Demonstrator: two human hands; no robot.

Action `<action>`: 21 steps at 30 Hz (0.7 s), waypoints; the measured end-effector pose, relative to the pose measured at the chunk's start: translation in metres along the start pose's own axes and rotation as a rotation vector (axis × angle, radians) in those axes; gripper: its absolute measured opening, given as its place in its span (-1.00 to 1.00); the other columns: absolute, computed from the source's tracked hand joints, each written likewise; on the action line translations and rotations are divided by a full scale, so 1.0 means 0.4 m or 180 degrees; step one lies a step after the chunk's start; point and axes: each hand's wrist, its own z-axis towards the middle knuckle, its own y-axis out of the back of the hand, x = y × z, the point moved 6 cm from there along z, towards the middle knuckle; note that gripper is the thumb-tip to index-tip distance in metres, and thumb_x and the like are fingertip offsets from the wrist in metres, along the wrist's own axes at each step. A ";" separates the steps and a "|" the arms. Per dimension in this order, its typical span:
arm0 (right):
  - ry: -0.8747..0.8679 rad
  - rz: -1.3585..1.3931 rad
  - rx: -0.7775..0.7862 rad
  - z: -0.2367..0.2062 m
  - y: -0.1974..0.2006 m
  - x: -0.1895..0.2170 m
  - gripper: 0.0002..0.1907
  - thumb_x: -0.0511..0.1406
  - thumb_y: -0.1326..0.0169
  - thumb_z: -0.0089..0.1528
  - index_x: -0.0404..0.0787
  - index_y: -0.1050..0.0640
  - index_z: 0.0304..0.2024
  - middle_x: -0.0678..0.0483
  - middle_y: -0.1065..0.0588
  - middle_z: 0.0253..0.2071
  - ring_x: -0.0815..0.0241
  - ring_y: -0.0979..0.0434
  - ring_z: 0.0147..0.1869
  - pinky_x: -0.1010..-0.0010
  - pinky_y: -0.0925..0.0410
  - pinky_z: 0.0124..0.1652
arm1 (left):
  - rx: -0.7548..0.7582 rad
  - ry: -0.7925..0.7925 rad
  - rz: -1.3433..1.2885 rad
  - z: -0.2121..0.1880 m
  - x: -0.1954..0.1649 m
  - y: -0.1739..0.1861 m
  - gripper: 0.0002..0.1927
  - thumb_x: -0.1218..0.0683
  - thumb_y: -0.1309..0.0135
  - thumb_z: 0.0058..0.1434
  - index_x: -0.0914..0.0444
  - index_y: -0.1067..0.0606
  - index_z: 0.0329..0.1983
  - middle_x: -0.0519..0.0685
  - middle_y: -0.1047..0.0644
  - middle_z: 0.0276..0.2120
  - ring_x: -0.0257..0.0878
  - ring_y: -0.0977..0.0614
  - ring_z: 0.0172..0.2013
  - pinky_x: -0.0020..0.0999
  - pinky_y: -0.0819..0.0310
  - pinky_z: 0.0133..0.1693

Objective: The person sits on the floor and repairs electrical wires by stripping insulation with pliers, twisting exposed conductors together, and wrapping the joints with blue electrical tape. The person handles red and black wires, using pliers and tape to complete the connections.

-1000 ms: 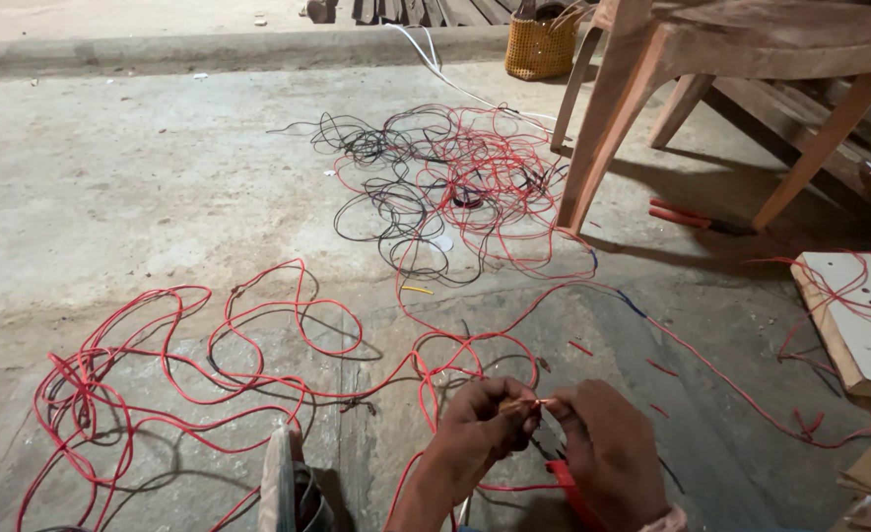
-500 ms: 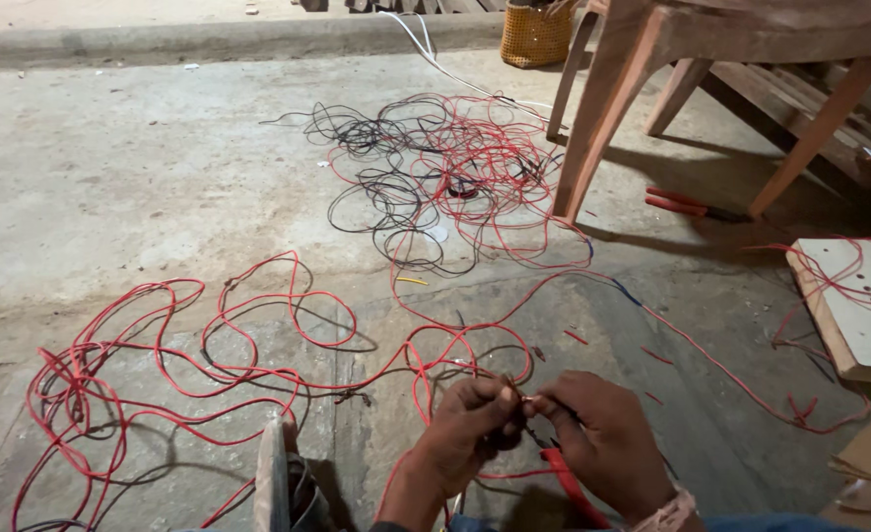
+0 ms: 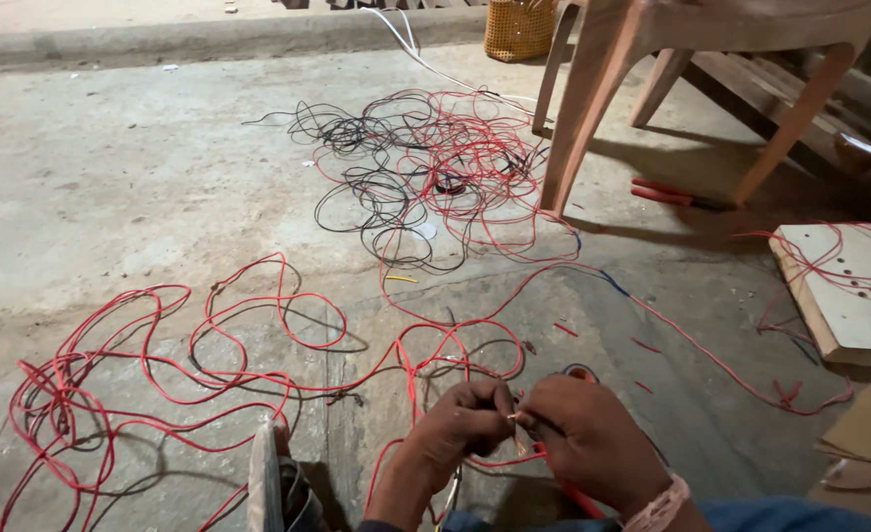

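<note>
At the bottom of the view, the left hand (image 3: 463, 422) and the right hand (image 3: 585, 440) meet over the concrete floor (image 3: 130, 187), fingers curled in and pinched together on the end of a red wire (image 3: 411, 366). The fingertips of both hands touch at a small bare, pale tip of wire between them. The left hand is closed tight, thumb against forefinger. The right hand is likewise closed on the wire, and a red-handled tool (image 3: 575, 495) lies tucked under its palm; what kind of tool it is cannot be told. A pale band (image 3: 658, 506) sits on the right wrist.

Just left of the hands a sandalled foot (image 3: 276, 485) rests on the floor. The red wire runs out from the hands in loose loops to the left, spread flat over the floor. Short cut scraps of red insulation (image 3: 642, 345) lie to the right.

Farther off, a tangle of red and black wires (image 3: 411, 167) lies beside the leg of a plastic chair (image 3: 593, 89). Red-handled pliers (image 3: 667, 192) lie under the chair. At right is a wooden board (image 3: 849, 305) with wires on it. A yellow woven basket (image 3: 517, 30) stands at the far edge.
</note>
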 end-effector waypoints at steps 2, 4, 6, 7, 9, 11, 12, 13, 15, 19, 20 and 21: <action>-0.0056 -0.0052 0.0070 -0.003 -0.007 -0.012 -0.92 -0.37 -0.19 0.10 -0.22 -0.53 -0.45 -0.03 -0.50 -0.49 -0.11 -0.50 -0.36 0.17 -0.33 -0.34 | -0.0297 -0.0206 0.1012 0.004 -0.023 0.000 -0.85 0.21 -0.20 0.02 0.27 -0.44 -0.52 -0.18 -0.41 -0.58 -0.45 -0.34 -0.55 -0.44 -0.14 -0.50; -0.0176 -0.0160 -0.0071 -0.005 -0.006 -0.031 -0.93 -0.36 -0.18 0.09 -0.23 -0.54 -0.44 -0.06 -0.51 -0.48 -0.14 -0.49 -0.35 0.16 -0.33 -0.34 | -0.0637 -0.0600 0.2184 0.003 -0.061 -0.010 -0.80 0.23 -0.27 -0.07 0.32 -0.43 -0.55 -0.14 -0.36 -0.61 -0.40 -0.35 -0.56 -0.36 -0.21 -0.52; -0.0408 -0.0168 -0.0216 -0.008 -0.009 -0.057 -0.93 -0.35 -0.19 0.07 -0.23 -0.57 -0.45 -0.07 -0.53 -0.49 -0.15 -0.48 -0.36 0.15 -0.33 -0.34 | -0.0761 -0.1164 0.3058 -0.008 -0.099 -0.038 -0.80 0.18 -0.30 -0.11 0.29 -0.48 -0.53 -0.05 -0.47 -0.60 -0.24 -0.49 -0.57 -0.29 -0.36 -0.49; -0.0567 -0.0115 -0.0298 -0.008 -0.014 -0.070 -0.93 -0.34 -0.19 0.06 -0.23 -0.59 -0.46 -0.06 -0.54 -0.50 -0.14 -0.49 -0.38 0.15 -0.34 -0.34 | -0.0829 -0.1458 0.3493 -0.014 -0.116 -0.054 -0.79 0.16 -0.32 -0.13 0.28 -0.50 -0.52 -0.01 -0.52 -0.59 -0.15 -0.56 -0.57 -0.25 -0.44 -0.48; -0.0874 -0.0057 -0.0399 -0.008 -0.026 -0.096 -0.91 -0.32 -0.21 0.04 -0.22 -0.62 -0.48 -0.07 -0.56 -0.52 -0.12 -0.49 -0.39 0.15 -0.34 -0.34 | -0.0792 -0.1880 0.4064 -0.027 -0.129 -0.089 -0.80 0.18 -0.28 -0.04 0.27 -0.47 -0.42 0.04 -0.51 -0.47 -0.01 -0.58 -0.44 -0.14 -0.45 -0.39; -0.1191 -0.0084 -0.0452 -0.011 -0.031 -0.117 -0.88 -0.29 -0.24 0.04 -0.22 -0.64 -0.49 -0.08 -0.55 -0.53 -0.12 -0.50 -0.40 0.15 -0.33 -0.34 | -0.0763 -0.2102 0.4418 -0.034 -0.130 -0.112 -0.80 0.19 -0.25 0.02 0.27 -0.45 -0.35 0.07 -0.51 -0.39 0.06 -0.59 -0.35 -0.08 -0.46 -0.33; -0.1178 -0.0069 -0.0428 -0.010 -0.032 -0.119 -0.87 -0.29 -0.23 0.05 -0.23 -0.63 -0.49 -0.07 -0.55 -0.54 -0.11 -0.49 -0.38 0.16 -0.33 -0.33 | -0.0785 -0.2105 0.4486 -0.034 -0.128 -0.116 -0.79 0.19 -0.24 0.04 0.26 -0.45 -0.32 0.06 -0.51 -0.37 0.06 -0.59 -0.33 -0.08 -0.47 -0.32; -0.1167 -0.0048 -0.0403 -0.010 -0.031 -0.121 -0.86 -0.29 -0.22 0.07 -0.24 -0.62 -0.50 -0.07 -0.55 -0.55 -0.10 -0.48 -0.37 0.16 -0.33 -0.32 | -0.0806 -0.2102 0.4557 -0.033 -0.125 -0.119 -0.79 0.19 -0.24 0.05 0.26 -0.45 -0.29 0.06 -0.50 -0.35 0.06 -0.60 -0.30 -0.07 -0.48 -0.30; -0.1156 0.0043 -0.0305 -0.011 -0.026 -0.122 -0.85 -0.29 -0.21 0.11 -0.26 -0.61 -0.48 -0.07 -0.55 -0.56 -0.09 -0.46 -0.37 0.18 -0.34 -0.28 | -0.0952 -0.1952 0.4206 -0.029 -0.121 -0.107 -0.82 0.17 -0.23 0.09 0.27 -0.45 -0.33 0.05 -0.52 -0.36 0.06 -0.60 -0.31 -0.09 -0.49 -0.31; -0.1350 0.0451 -0.0203 -0.021 -0.028 -0.128 -0.84 -0.31 -0.14 0.12 -0.21 -0.58 -0.26 -0.07 -0.51 -0.52 -0.07 -0.49 -0.39 0.21 -0.39 -0.29 | -0.1103 -0.1300 0.3662 -0.011 -0.090 -0.064 -0.85 0.15 -0.21 0.10 0.27 -0.47 -0.35 0.02 -0.55 -0.39 0.00 -0.63 -0.37 -0.11 -0.51 -0.34; -0.1440 0.0589 -0.0246 -0.025 -0.033 -0.132 -0.77 -0.32 -0.11 0.10 -0.18 -0.57 -0.17 -0.07 -0.49 -0.50 -0.05 -0.50 -0.40 0.22 -0.41 -0.31 | -0.1123 -0.1510 0.3848 -0.014 -0.092 -0.065 -0.85 0.16 -0.21 0.10 0.27 -0.46 -0.34 0.03 -0.55 -0.37 0.02 -0.62 -0.35 -0.10 -0.50 -0.34; -0.1233 0.0422 -0.0293 -0.023 -0.036 -0.123 -0.83 -0.31 -0.11 0.13 -0.20 -0.57 -0.22 -0.06 -0.51 -0.48 -0.05 -0.50 -0.37 0.23 -0.40 -0.31 | -0.1135 -0.1727 0.4036 -0.016 -0.092 -0.067 -0.84 0.16 -0.20 0.09 0.27 -0.46 -0.33 0.04 -0.54 -0.36 0.03 -0.61 -0.33 -0.08 -0.49 -0.34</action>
